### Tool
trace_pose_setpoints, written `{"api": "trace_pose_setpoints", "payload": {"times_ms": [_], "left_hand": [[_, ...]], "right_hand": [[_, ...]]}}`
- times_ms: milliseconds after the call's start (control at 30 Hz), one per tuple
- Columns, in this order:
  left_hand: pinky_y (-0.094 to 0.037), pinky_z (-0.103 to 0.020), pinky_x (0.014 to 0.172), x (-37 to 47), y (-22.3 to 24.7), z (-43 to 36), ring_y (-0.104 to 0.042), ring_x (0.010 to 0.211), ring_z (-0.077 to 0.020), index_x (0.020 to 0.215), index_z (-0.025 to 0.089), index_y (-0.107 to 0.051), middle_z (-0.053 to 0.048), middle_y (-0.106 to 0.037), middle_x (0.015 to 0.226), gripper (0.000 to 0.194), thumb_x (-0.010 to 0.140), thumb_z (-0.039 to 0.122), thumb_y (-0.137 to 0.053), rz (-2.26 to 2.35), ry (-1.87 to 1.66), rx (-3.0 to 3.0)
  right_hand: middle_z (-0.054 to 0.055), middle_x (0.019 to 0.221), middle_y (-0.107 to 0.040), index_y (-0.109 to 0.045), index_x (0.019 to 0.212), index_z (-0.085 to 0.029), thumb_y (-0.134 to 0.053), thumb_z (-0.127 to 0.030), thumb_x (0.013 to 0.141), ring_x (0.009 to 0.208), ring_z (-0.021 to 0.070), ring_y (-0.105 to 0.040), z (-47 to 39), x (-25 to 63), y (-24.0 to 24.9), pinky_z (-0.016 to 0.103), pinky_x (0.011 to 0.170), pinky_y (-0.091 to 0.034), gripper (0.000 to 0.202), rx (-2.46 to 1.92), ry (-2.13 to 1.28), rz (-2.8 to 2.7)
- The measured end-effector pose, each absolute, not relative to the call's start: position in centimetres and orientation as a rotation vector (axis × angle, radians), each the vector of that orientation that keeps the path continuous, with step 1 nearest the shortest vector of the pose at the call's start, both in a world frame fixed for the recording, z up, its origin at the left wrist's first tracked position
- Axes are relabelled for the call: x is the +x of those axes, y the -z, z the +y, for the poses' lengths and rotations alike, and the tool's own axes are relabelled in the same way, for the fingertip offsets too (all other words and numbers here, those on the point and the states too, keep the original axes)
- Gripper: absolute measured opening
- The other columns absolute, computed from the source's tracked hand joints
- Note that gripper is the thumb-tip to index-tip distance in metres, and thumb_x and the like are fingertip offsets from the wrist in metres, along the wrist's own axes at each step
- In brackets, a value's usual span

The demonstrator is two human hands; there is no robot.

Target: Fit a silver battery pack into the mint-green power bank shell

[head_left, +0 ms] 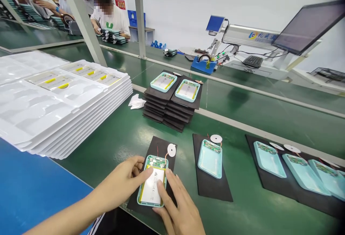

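A mint-green shell [152,181] with a white battery cell inside lies on a black foam pad [159,145] at the bench's near edge. A green circuit board sits at its top end, and a white round coil [171,150] hangs off on thin wires. My left hand [126,181] rests its fingers on the shell's left edge and the cell. My right hand [178,206] presses fingertips on the cell's right side. Neither hand grips anything.
Another open shell [210,158] lies on a black pad to the right, with several more shells [296,168] further right. A stack of black pads [169,111] carries two filled shells. White trays [54,98] are stacked at left. Other people work at the far benches.
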State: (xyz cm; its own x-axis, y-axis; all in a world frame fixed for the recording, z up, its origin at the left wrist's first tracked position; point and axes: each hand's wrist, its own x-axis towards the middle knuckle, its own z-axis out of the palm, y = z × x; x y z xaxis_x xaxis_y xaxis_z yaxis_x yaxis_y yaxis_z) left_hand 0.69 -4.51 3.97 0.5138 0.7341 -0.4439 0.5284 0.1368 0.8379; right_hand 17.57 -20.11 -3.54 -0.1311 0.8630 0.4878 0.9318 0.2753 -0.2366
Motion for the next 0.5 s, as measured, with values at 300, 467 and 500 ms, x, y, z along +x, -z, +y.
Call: {"api": "trace_pose_setpoints", "payload": {"times_ms": [300, 467, 500], "left_hand": [[-0.056, -0.037, 0.090, 1.9, -5.3, -5.0, -0.071, 0.101, -0.0260, 0.100, 0.021, -0.058, -0.005, -0.076, 0.105, 0.027, 0.096, 0.048, -0.059, 0.878, -0.226, 1.511], [-0.057, -0.035, 0.097, 1.2, -8.4, -6.6, -0.070, 0.110, -0.0249, 0.121, 0.022, -0.060, -0.006, -0.075, 0.125, 0.035, 0.093, 0.042, -0.069, 0.823, -0.267, 1.296], [-0.057, -0.034, 0.097, 1.0, -9.0, -6.8, -0.070, 0.110, -0.0242, 0.122, 0.023, -0.061, -0.005, -0.075, 0.126, 0.034, 0.093, 0.038, -0.070, 0.825, -0.277, 1.286]], "right_hand": [[0.012, 0.152, -0.055, -0.057, 0.147, -0.027, -0.063, -0.036, 0.100, 0.137, 0.0337, -0.056, -20.4, 17.0, 2.9, 0.049, 0.109, -0.055, 0.048, -1.628, 0.060, -1.587], [0.007, 0.135, -0.068, -0.061, 0.136, -0.029, -0.071, -0.053, 0.094, 0.122, 0.0274, -0.066, -19.2, 15.5, -1.8, 0.038, 0.101, -0.058, 0.050, -1.532, -0.685, -0.668], [0.008, 0.129, -0.072, -0.065, 0.132, -0.026, -0.071, -0.057, 0.092, 0.118, 0.0277, -0.069, -18.8, 15.4, -2.9, 0.036, 0.098, -0.060, 0.051, -1.423, -0.873, -0.585]]}}
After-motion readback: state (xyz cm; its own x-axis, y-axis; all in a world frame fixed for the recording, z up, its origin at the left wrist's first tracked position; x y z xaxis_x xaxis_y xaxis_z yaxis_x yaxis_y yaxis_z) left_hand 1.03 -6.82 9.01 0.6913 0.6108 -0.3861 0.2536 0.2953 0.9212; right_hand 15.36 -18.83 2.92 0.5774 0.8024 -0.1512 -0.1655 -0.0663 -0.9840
